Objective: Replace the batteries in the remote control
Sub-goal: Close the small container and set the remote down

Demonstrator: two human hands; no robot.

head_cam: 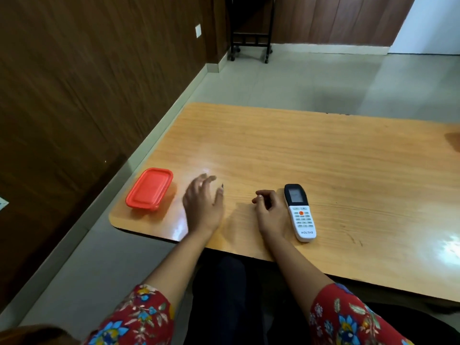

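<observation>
A white remote control (300, 212) with a dark screen end lies face up on the wooden table (311, 155), buttons toward me. Just left of it rests my right hand (270, 209), fingers loosely curled and empty, its edge close to the remote. My left hand (202, 201) hovers over the table with fingers spread, slightly blurred, holding nothing. To its left stands a red lidded plastic box (150, 188), closed, so its contents are hidden. No batteries are visible.
The table's left corner and near edge run close to the red box and my forearms. A brown wooden wall lies to the left across a strip of tiled floor. A black wheeled stand (250, 43) is far back.
</observation>
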